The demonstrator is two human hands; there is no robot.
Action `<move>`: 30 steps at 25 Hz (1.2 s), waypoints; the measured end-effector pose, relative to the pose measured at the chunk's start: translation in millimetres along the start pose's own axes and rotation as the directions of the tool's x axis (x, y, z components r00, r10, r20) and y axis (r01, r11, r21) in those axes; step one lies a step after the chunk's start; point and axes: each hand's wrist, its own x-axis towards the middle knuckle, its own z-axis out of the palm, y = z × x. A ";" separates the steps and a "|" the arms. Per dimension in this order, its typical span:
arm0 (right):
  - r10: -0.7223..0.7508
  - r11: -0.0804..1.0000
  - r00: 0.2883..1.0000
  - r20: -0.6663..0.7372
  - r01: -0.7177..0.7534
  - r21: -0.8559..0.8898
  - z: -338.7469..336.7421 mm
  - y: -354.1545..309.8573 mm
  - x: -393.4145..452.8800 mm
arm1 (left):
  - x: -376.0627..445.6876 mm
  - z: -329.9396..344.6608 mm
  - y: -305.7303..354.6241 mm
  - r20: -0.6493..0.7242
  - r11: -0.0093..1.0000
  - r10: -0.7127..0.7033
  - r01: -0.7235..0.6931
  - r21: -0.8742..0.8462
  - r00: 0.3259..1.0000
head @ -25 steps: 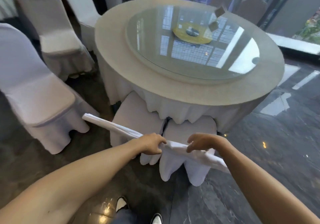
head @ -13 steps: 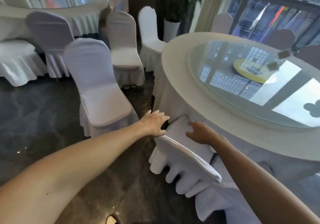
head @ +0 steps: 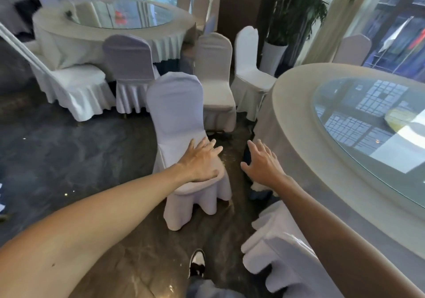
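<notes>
A chair in a white cover (head: 177, 113) stands in the middle of the view, its seat facing right. My left hand (head: 201, 160) lies flat on the seat with straight, spread fingers. Just right of that seat my right hand (head: 261, 162) hovers open over the dark floor, fingers spread, touching nothing. Another covered chair (head: 278, 249) stands at the lower right, pushed against the round table (head: 299, 122) and partly hidden by my right forearm.
The round table has a glass turntable (head: 368, 118). More covered chairs (head: 216, 76) stand behind. A second round table (head: 115, 21) is at the back left, a potted plant (head: 274, 53) at the back. My shoe (head: 196, 263) is on the dark polished floor.
Both hands let go of the chair at the table, which now sits at the lower right. The view swung left; my left hand came down on the seat of the neighbouring chair.
</notes>
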 end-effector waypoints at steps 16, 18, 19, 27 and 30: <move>0.109 0.959 0.987 -0.116 -0.074 0.274 42.5 -112.1 376.6 | 268.8 -22.8 -311.5 -0.005 0.993 0.073 -0.072 0.089 0.997; 0.135 0.949 0.983 -0.121 -0.093 0.302 49.7 -125.5 409.0 | 301.7 -18.7 -348.3 0.008 0.989 0.098 -0.098 0.107 0.995; 0.168 0.937 0.978 -0.127 -0.119 0.329 57.0 -132.9 428.4 | 321.9 -16.1 -370.1 0.010 0.988 0.121 -0.122 0.096 0.993; 0.403 0.821 0.915 -0.016 -0.353 0.449 117.1 -222.1 574.8 | 478.9 -15.0 -556.2 0.212 0.848 0.466 -0.502 0.170 0.859; 0.564 0.677 0.823 0.066 -0.508 0.533 132.2 -268.5 614.1 | 518.6 -18.2 -609.6 0.375 0.737 0.565 -0.654 0.171 0.735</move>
